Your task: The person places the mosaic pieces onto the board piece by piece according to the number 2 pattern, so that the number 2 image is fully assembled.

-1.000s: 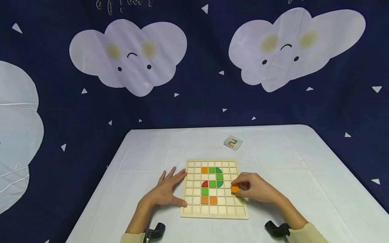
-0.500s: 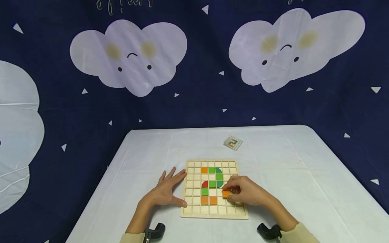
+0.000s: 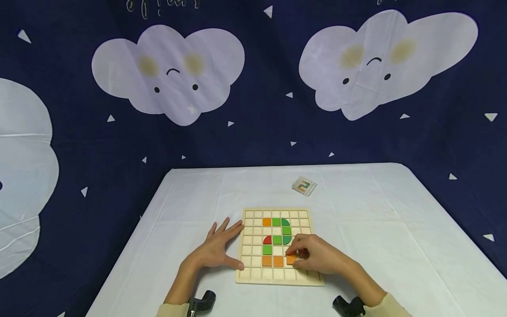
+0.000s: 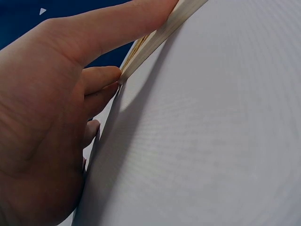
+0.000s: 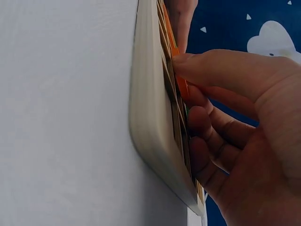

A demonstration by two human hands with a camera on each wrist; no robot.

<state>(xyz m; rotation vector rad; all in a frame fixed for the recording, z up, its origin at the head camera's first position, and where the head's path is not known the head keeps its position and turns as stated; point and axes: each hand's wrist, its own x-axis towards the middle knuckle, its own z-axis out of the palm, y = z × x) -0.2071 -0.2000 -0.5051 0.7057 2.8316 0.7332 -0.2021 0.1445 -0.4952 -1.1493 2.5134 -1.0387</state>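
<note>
A wooden grid board lies on the table, with orange, green and red tiles set in several of its cells. My right hand pinches an orange square tile between thumb and fingers, just right of two orange tiles in the lower part of the grid. In the right wrist view the orange tile is tilted at the cells under the thumb. My left hand is spread along the board's left edge, its thumb and a fingertip touching the frame.
A small pattern card with a printed grid lies behind the board. White cloth covers the table. A dark blue curtain with clouds hangs behind it. Both wrists carry black camera mounts.
My right hand has moved left and toward me over the board, carrying the orange tile from the right side of the grid to beside the two orange tiles. The left hand stays put.
</note>
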